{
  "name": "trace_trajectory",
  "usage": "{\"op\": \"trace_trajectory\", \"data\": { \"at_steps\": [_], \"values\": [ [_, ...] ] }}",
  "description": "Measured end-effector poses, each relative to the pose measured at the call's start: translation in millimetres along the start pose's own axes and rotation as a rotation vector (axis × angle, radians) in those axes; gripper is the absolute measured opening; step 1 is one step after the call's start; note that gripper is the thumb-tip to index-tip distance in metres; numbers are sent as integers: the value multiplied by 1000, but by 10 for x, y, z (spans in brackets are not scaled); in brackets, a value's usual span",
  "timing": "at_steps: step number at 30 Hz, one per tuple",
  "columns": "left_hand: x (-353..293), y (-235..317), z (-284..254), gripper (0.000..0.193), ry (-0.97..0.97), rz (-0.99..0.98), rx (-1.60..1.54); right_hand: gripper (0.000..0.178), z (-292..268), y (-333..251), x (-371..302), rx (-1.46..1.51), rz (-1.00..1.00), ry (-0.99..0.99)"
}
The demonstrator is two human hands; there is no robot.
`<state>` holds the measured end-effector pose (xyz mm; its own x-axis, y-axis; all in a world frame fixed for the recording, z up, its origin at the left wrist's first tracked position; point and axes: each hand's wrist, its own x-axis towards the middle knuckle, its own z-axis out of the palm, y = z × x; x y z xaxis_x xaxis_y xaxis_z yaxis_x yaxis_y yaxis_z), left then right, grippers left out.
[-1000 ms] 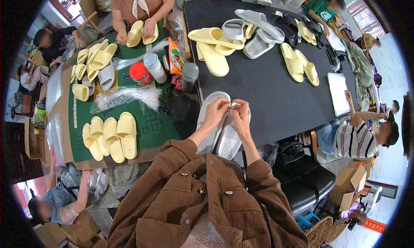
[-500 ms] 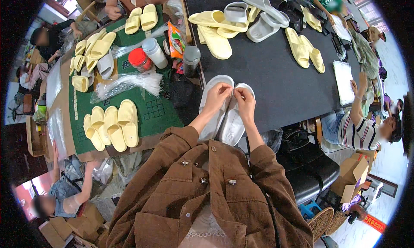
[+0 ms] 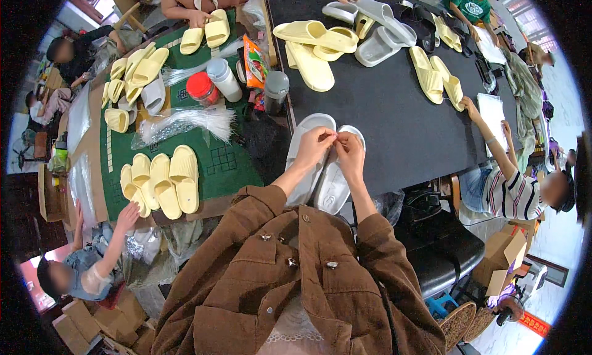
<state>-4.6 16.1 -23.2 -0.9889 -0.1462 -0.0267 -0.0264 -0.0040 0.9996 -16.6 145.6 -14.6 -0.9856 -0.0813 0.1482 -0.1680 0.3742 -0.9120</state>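
Observation:
A pair of light grey slippers lies side by side at the near edge of the black table, toes away from me. Over the left slipper is my left hand, its thumb and fingertips pinched together. Close against it, above the right slipper, my right hand is pinched too. Their fingertips almost meet between the two slippers. Whatever they hold there is too small to make out.
Yellow slippers and a bundle of clear plastic strands lie on the green mat. A red-lidded jar and a grey-lidded jar stand nearby. Co-workers reach in around both tables. A black chair is at my right.
My hands stay nearly in place, fingertips slightly shifted. A co-worker at the left now reaches to the yellow slippers; another at the right stretches toward a yellow pair. A far hand touches the grey slippers.

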Motion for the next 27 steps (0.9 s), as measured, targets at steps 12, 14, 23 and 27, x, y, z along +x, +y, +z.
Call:
{"op": "trace_trajectory", "data": {
  "at_steps": [12, 14, 23, 27],
  "values": [
    [69, -56, 29, 14, 5, -28, 168, 18, -68, 12, -19, 31, 60, -51],
    [69, -68, 38, 14, 8, -25, 167, 17, -63, 35, -14, 52, 51, -45],
    [80, -207, -9, 22, 12, -47, -99, 12, -40, -39, 46, 256, 110, -85],
    [55, -124, -14, 21, -36, -88, -148, 10, -50, -56, 81, 278, 146, -58]
  ]
}}
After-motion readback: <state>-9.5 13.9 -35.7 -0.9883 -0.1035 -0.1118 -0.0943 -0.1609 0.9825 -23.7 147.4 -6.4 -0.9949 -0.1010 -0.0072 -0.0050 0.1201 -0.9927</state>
